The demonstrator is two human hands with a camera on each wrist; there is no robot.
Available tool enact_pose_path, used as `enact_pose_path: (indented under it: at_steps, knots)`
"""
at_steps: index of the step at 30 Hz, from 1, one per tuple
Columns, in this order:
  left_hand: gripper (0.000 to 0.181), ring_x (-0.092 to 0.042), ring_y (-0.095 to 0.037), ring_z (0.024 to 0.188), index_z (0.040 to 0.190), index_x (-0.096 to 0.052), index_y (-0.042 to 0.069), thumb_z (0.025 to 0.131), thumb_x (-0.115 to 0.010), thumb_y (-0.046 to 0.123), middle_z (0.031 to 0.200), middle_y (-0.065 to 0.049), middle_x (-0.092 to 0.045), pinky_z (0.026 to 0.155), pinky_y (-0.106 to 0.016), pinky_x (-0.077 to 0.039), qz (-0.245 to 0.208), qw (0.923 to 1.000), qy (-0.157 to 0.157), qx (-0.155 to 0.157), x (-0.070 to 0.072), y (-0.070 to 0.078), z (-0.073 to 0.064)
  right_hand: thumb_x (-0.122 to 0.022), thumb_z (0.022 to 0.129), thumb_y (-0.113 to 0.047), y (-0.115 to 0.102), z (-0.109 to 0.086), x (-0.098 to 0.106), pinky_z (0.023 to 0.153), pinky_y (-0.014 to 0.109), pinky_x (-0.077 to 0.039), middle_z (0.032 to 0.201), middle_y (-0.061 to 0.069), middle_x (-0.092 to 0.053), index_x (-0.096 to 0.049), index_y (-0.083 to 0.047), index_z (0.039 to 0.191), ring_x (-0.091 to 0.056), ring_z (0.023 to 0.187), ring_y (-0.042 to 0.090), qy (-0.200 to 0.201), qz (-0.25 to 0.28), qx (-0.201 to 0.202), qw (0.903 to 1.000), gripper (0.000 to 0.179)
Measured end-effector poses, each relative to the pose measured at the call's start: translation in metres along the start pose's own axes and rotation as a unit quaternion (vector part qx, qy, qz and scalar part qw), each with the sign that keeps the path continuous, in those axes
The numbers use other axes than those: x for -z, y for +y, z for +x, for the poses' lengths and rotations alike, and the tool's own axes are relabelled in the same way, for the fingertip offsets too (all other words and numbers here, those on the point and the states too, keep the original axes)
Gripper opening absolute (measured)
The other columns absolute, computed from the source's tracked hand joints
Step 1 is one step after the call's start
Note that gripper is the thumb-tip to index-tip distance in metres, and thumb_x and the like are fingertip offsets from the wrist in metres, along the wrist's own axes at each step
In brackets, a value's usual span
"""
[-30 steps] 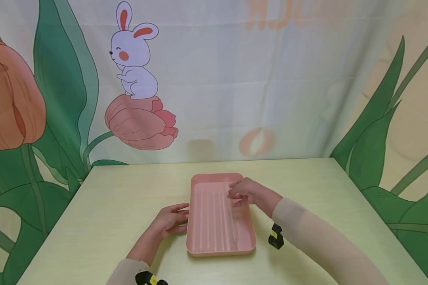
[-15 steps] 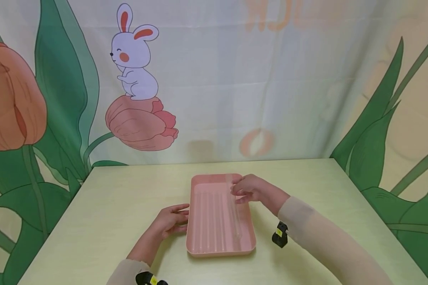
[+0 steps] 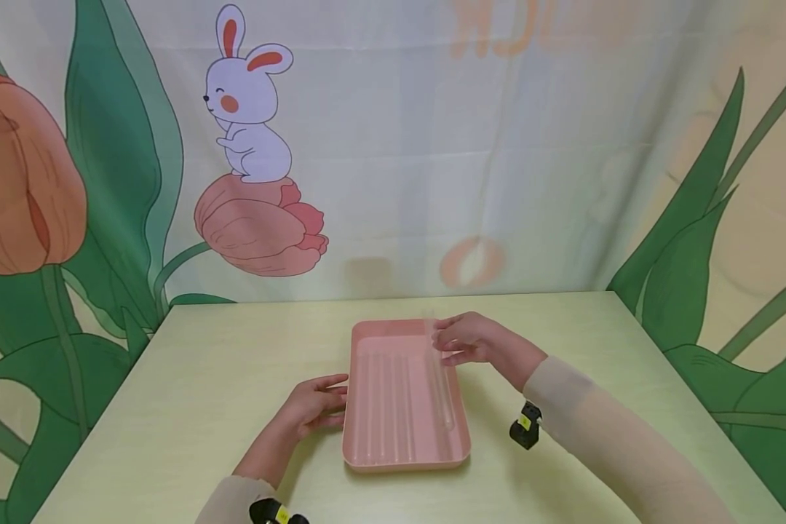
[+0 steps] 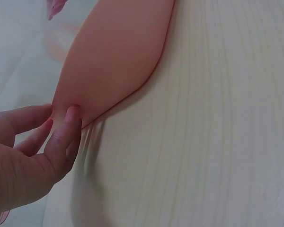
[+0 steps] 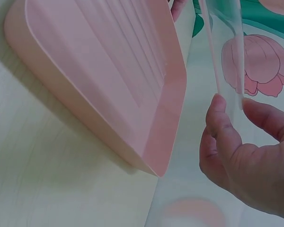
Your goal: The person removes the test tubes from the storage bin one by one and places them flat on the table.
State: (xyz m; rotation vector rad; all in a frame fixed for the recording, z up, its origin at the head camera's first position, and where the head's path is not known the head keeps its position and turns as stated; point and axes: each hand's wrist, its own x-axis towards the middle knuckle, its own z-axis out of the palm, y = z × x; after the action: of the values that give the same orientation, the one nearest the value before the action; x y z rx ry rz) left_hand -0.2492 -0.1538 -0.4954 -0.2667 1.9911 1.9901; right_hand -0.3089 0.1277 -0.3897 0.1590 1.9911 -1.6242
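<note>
A shallow pink tray (image 3: 406, 467) lies lengthwise on the table in the head view. Several clear, tube-like ridges (image 3: 383, 407) run side by side along its left part, blending with the pink floor. My right hand (image 3: 466, 338) pinches a clear test tube (image 3: 444, 397) near its far end; the tube hangs tilted over the tray's right side. In the right wrist view, thumb and fingers grip the transparent tube (image 5: 227, 52) above the tray. My left hand (image 3: 314, 406) touches the tray's outer left wall with fairly straight fingers; the left wrist view shows its fingertips (image 4: 73, 113) against the pink wall.
The pale wood-grain table (image 3: 236, 378) extends around the tray. Behind it hangs a printed curtain (image 3: 393, 160) with a rabbit and tulips. A small black wrist camera (image 3: 525, 426) hangs from the right sleeve, another (image 3: 276, 511) sits on the left.
My right hand has risen and moved right and away with the test tube, lifting it from the tray floor; its far end now passes the far rim. The left hand stays put.
</note>
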Motion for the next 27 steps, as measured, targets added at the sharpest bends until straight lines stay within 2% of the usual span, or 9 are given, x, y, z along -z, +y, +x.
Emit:
enact_pose_path:
  at_steps: [5, 9, 12, 16, 27]
  knots:
    - [0.047, -0.07, -0.018, 0.089, 0.139, -0.05, -0.003, 0.093, -0.055, -0.007, 0.135, -0.03, -0.055, 0.069, -0.034, -0.062, 0.001, 1.0, 0.001, 0.002, 0.0, 0.0, 0.0, -0.056, 0.093, 0.004, 0.0, -0.002, 0.006, 0.069, 0.026, -0.058, 0.103, 0.004, -0.054, -0.038, 0.004, 0.146, -0.055, 0.085, 0.014, 0.0, 0.0, 0.005, 1.0, 0.056]
    - [0.047, -0.07, -0.018, 0.091, 0.14, -0.05, -0.003, 0.093, -0.056, -0.006, 0.136, -0.03, -0.055, 0.069, -0.034, -0.062, 0.002, 1.0, 0.0, 0.001, 0.0, 0.0, -0.001, -0.056, 0.093, 0.004, -0.001, -0.005, 0.012, 0.071, 0.027, -0.059, 0.127, 0.012, -0.054, -0.038, 0.002, 0.147, -0.057, 0.094, 0.017, 0.004, -0.002, 0.006, 1.0, 0.057]
    - [0.048, -0.07, -0.019, 0.091, 0.14, -0.05, -0.003, 0.093, -0.056, -0.006, 0.136, -0.03, -0.055, 0.069, -0.034, -0.062, 0.001, 1.0, -0.002, 0.0, -0.001, 0.001, -0.001, -0.055, 0.093, 0.003, -0.002, -0.007, 0.016, 0.074, 0.027, -0.06, 0.147, 0.018, -0.045, -0.035, 0.001, 0.149, -0.056, 0.109, 0.022, -0.002, -0.004, 0.006, 1.0, 0.059]
    - [0.048, -0.07, -0.019, 0.091, 0.139, -0.051, -0.002, 0.092, -0.056, -0.006, 0.135, -0.029, -0.056, 0.069, -0.033, -0.062, 0.001, 1.0, 0.001, 0.003, -0.001, 0.001, 0.0, -0.054, 0.094, 0.003, -0.001, -0.009, 0.021, 0.076, 0.028, -0.06, 0.154, 0.021, -0.037, -0.033, 0.001, 0.15, -0.053, 0.119, 0.026, -0.006, -0.002, 0.007, 1.0, 0.059]
    - [0.048, -0.071, -0.019, 0.091, 0.139, -0.05, -0.003, 0.092, -0.057, -0.006, 0.134, -0.029, -0.057, 0.067, -0.032, -0.061, 0.001, 1.0, 0.0, 0.0, 0.0, 0.0, 0.0, -0.053, 0.096, 0.001, 0.003, -0.009, 0.036, 0.074, 0.026, -0.06, 0.154, 0.022, -0.037, -0.031, 0.002, 0.151, -0.058, 0.095, 0.014, -0.003, 0.007, 0.007, 0.9999, 0.059]
